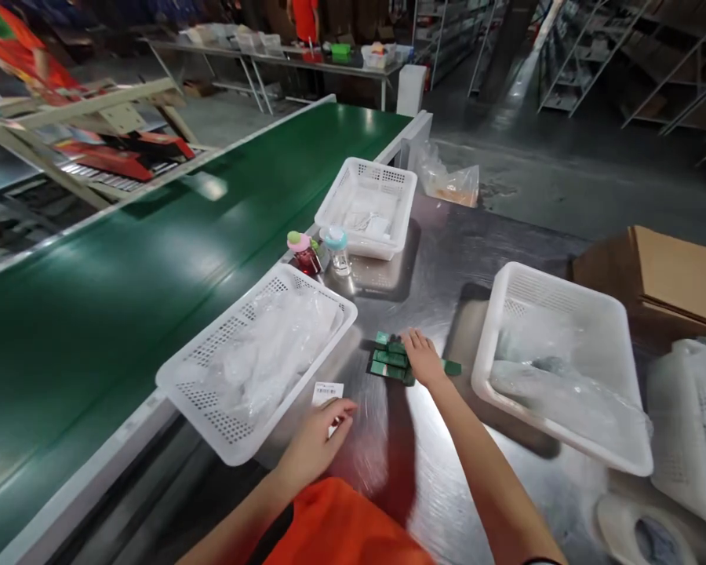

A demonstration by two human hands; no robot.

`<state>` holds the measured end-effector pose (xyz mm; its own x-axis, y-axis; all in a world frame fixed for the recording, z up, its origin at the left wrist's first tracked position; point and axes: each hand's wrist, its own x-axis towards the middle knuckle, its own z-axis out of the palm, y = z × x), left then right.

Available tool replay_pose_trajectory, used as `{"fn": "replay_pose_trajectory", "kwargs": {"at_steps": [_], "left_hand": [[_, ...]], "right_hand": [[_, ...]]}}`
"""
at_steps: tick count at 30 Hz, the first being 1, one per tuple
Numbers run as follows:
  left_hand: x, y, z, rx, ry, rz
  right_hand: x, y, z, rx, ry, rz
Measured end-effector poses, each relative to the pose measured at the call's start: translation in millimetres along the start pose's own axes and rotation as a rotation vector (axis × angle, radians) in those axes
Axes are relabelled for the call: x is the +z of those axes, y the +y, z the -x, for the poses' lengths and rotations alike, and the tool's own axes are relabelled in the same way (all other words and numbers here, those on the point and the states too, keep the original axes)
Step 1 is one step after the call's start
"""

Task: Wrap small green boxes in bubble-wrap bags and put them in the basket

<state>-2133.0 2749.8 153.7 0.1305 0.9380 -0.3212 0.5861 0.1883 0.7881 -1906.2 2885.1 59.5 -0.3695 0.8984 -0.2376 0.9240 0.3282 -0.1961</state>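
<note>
Right grip (422,357) spread flat on green packets (390,362); left grip (318,439) open, fingertips on label (328,393). Loose stack beneath liable to scatter across slick tabletop (435,267) if nudged.

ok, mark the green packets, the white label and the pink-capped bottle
small green flat packets (388,361): head view, middle of the pile.
small white printed label (327,391): head view, its top half.
pink-capped dark red bottle (304,253): head view, its body.

Warehouse packing line, green conveyor belt (153,259), steel worktable (435,267), white plastic baskets (565,314), storage shelving (576,55) behind
</note>
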Motion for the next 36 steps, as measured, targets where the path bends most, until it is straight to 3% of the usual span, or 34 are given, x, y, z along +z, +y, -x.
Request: {"fn": "replay_pose_trajectory", "kwargs": {"at_steps": [4,7,11,15,17,20,26,30,32,34,36], "left_hand": [[-9.8,-24.8,8.3,-0.102,0.072,0.028],[-13.1,-44.0,-3.6,-0.144,0.116,0.026],[4.8,-41.4,-69.2,0.008,0.132,-0.089],[36.0,-29.4,-150.1,0.004,0.119,-0.103],[48.1,-30.3,-175.7,-0.03,0.097,-0.074],[59.3,-40.4,-192.4,-0.062,0.09,-0.039],[57.1,-51.7,-188.1,-0.119,0.138,0.088],[39.5,-34.2,-163.0,-0.113,0.192,0.226],[33.3,-19.6,-143.8,-0.096,0.11,0.467],[32.2,-4.6,-123.8,-0.113,-0.046,0.776],[35.4,6.8,-105.8,-0.155,-0.119,0.93]], "right_hand": [[10.2,13.2,-17.4,0.02,-0.041,0.0],[7.1,18.9,-15.3,0.02,-0.031,-0.026],[2.0,12.6,-18.7,-0.015,-0.035,-0.09],[2.3,0.6,-31.6,-0.046,-0.028,-0.153],[3.9,-4.6,-37.9,-0.066,-0.018,-0.177],[7.2,-11.2,-45.8,-0.117,-0.017,-0.196],[6.8,-16.0,-56.1,-0.203,-0.046,-0.167],[-11.9,-10.6,-39.5,-0.102,0.209,-0.519],[-22.0,-11.6,-20.1,-0.044,0.336,-0.824],[-26.7,-19.1,4.9,0.055,0.397,-1.047],[-23.1,-33.3,32.8,0.192,0.434,-1.207]]}}
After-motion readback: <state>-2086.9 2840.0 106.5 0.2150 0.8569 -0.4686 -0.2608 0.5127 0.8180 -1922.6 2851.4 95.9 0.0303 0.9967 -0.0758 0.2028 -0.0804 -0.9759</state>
